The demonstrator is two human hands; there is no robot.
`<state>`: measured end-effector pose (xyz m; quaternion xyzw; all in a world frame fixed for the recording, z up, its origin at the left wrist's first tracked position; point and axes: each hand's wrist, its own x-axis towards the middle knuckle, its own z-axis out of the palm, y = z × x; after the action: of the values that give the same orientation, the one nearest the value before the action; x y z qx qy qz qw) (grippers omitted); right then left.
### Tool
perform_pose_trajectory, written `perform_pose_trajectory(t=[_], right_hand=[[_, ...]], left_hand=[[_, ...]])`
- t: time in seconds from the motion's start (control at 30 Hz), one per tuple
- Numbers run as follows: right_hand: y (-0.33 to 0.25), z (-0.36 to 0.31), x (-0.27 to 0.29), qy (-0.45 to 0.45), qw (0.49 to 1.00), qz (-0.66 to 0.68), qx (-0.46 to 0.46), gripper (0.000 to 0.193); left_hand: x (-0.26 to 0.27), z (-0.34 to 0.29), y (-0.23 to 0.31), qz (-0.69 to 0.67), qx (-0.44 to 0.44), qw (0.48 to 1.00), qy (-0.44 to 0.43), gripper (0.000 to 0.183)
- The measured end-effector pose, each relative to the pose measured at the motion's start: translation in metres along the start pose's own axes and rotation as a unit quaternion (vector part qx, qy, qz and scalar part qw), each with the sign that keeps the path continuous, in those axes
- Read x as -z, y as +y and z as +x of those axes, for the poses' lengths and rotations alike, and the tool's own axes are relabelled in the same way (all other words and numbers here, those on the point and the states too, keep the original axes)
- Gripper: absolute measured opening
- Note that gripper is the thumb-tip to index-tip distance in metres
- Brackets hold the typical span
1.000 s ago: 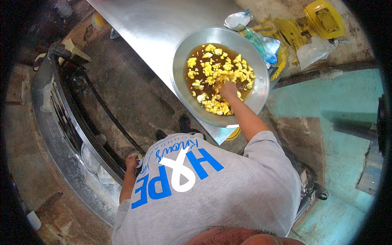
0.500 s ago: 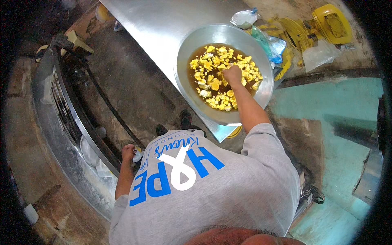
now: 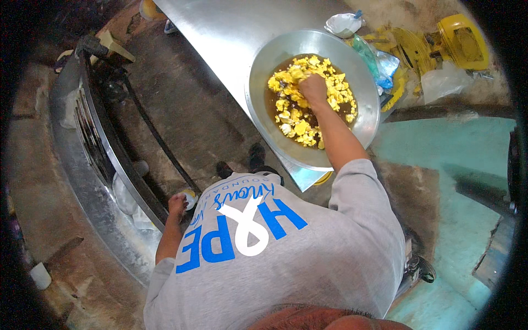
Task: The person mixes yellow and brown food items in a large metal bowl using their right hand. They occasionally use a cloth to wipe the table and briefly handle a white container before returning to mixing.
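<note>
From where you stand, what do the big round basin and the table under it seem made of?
The basin looks like bare metal, perhaps aluminium: silvery grey with a soft, satin sheen. The table also looks metal, possibly stainless steel: smooth, with bright reflected light.

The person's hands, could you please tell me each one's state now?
Left hand: closed, seemingly holding a small whitish object, kind unclear.
Right hand: cannot be told; fingers hidden at the yellow crumbly lumps.

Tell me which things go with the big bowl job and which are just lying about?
Seem part of the job:
- right hand, among the lumps
- metal bowl
- yellow lumps
- brown liquid
- metal table, under the bowl

Seem just lying about:
- white bundle
- green plastic
- crumpled pale plastic
</note>
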<state>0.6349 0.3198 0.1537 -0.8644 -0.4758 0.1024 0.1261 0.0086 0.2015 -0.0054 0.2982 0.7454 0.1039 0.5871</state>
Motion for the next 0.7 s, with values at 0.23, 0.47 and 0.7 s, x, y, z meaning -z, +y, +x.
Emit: perform_pose_trajectory(t=[0.23,0.47,0.7], right_hand=[[-0.028,-0.003,-0.042,-0.069,0.996,-0.014,0.055,0.023],[-0.022,-0.002,0.000,-0.032,0.994,0.044,-0.098,0.022],[0.016,-0.023,-0.008,-0.118,0.991,-0.069,0.008,0.024]], left_hand=[[-0.002,0.001,0.032,0.012,-0.028,1.000,-0.005,0.009],[-0.008,0.006,0.025,0.021,-0.045,0.999,0.007,0.009],[-0.011,0.010,0.009,0.022,0.003,1.000,0.010,0.011]])
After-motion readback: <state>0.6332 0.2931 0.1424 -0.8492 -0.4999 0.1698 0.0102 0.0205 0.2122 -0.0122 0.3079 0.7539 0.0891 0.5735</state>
